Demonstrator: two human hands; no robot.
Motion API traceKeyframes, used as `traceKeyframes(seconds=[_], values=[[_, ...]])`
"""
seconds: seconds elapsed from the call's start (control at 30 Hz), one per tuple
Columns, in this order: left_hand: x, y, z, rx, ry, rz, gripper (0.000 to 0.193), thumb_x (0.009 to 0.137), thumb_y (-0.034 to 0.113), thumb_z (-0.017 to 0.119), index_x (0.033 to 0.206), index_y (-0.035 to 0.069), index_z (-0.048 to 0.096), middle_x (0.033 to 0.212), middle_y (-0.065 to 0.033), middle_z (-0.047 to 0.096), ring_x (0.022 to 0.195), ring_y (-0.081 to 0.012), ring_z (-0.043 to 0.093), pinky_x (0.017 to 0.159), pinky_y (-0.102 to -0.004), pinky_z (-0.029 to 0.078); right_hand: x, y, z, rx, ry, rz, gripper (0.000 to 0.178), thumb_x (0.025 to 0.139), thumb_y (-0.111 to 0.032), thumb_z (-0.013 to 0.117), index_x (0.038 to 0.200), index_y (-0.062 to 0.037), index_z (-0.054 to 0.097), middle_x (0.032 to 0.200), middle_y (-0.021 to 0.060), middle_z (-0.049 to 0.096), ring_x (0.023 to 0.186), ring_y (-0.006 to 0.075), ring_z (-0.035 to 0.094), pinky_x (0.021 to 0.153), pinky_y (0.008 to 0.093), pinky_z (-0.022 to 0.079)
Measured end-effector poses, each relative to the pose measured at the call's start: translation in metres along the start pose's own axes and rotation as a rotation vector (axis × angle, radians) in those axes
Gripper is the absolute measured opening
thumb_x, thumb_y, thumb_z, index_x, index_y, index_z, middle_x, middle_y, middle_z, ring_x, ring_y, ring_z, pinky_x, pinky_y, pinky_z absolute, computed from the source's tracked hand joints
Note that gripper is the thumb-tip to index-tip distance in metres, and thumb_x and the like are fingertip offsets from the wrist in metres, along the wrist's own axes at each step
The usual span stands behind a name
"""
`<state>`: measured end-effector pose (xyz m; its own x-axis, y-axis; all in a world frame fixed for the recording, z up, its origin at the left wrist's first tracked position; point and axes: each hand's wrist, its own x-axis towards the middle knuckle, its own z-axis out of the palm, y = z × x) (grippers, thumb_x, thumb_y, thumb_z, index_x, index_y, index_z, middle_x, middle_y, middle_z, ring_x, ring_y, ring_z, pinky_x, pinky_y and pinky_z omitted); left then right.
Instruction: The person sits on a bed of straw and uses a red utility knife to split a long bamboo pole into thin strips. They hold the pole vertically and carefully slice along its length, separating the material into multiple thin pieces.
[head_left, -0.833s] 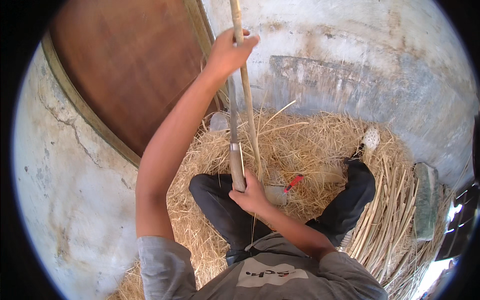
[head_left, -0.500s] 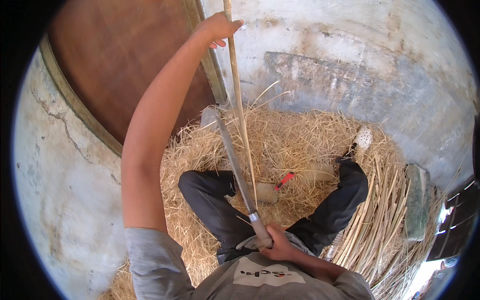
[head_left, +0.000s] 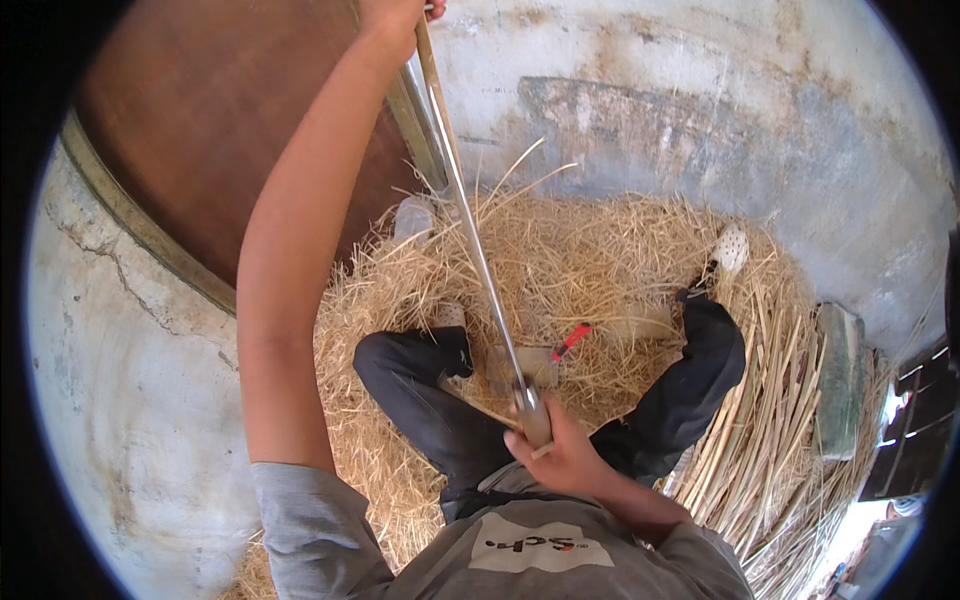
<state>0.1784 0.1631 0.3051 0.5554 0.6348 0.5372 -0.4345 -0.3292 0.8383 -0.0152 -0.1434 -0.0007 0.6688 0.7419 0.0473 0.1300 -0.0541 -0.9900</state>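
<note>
High up near the picture's top edge, my left hand [head_left: 392, 22] is closed around the upper part of a thin bamboo strip [head_left: 427, 50]. In front of my lap, my right hand [head_left: 566, 452] grips the handle of a long machete [head_left: 483, 262]. Its shiny blade points up and away, edge-on, in line with the strip. The strip's lower part is mostly hidden by the blade, and I cannot tell whether the two touch. Between my legs, a red and black utility knife [head_left: 571, 342] rests on a wooden block [head_left: 507, 368].
Straw-like shavings [head_left: 590, 265] cover the floor around my legs. A bundle of cut strips [head_left: 755, 430] lies on the right, beside a greenish stone slab [head_left: 839, 380]. A brown door [head_left: 240, 130] and a stained plaster wall [head_left: 680, 120] stand close ahead.
My left hand has moved up and slightly left with the bamboo strip. The machete blade has swung from leaning left to lying along the strip, and my right hand has risen slightly.
</note>
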Motion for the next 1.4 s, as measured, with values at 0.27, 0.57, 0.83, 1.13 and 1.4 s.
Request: traceKeyframes(seconds=[0.27, 0.57, 0.83, 1.13, 1.4], values=[[-0.015, 0.011, 0.015, -0.071, -0.040, 0.142, 0.041, 0.087, 0.046, 0.067, 0.079, 0.009, 0.053, 0.064, 0.0004, 0.047, 0.049, -0.0108, 0.043, 0.045, -0.0275, 0.037, 0.063, -0.017, 0.053, 0.094, 0.015, -0.037, 0.029, 0.087, -0.021, 0.066, 0.104, -0.0020, 0.053, 0.076, 0.0172, 0.060, 0.067, 0.0304, 0.063, 0.062, 0.0356, 0.049], [0.020, -0.005, 0.018, -0.098, -0.093, 0.073, 0.038, 0.085, 0.041, 0.072, 0.087, 0.010, 0.051, 0.065, 0.0017, 0.045, 0.049, -0.0085, 0.041, 0.042, -0.0232, 0.033, 0.006, 0.027, 0.022, 0.016, 0.106, 0.032, 0.024, 0.084, -0.014, 0.066, 0.100, -0.0003, 0.053, 0.069, 0.0147, 0.060, 0.059, 0.0273, 0.063, 0.055, 0.0364, 0.048], [0.064, -0.015, -0.018, -0.484, -0.322, -0.390, 0.035, 0.085, 0.037, 0.072, 0.088, 0.011, 0.050, 0.067, 0.0028, 0.043, 0.048, -0.0066, 0.037, 0.040, -0.0223, 0.030, 0.072, -0.047, 0.004, 0.150, 0.257, -0.202, 0.023, 0.081, -0.010, 0.066, 0.098, -0.0003, 0.054, 0.072, 0.0152, 0.060, 0.064, 0.0302, 0.064, 0.059, 0.0367, 0.049], [0.019, -0.002, 0.021, -0.098, 0.159, 0.177, 0.039, 0.082, 0.039, 0.075, 0.086, 0.009, 0.051, 0.055, 0.0043, 0.041, 0.041, -0.0082, 0.035, 0.039, -0.0254, 0.027, 0.096, 0.096, 0.034, -0.220, 0.199, 0.041, 0.022, 0.083, -0.001, 0.058, 0.104, -0.0019, 0.051, 0.072, 0.0066, 0.056, 0.059, 0.0176, 0.058, 0.061, 0.0307, 0.048], [0.013, -0.015, 0.015, -0.050, 0.199, 0.212, 0.039, 0.082, 0.043, 0.074, 0.080, 0.011, 0.052, 0.054, 0.0043, 0.041, 0.041, -0.0078, 0.036, 0.038, -0.0270, 0.027, 0.091, 0.019, -0.016, 1.152, -0.169, 0.536, 0.020, 0.085, 0.003, 0.057, 0.098, -0.0078, 0.047, 0.054, 0.0013, 0.044, 0.037, 0.0131, 0.042, 0.053, 0.0337, 0.047]])
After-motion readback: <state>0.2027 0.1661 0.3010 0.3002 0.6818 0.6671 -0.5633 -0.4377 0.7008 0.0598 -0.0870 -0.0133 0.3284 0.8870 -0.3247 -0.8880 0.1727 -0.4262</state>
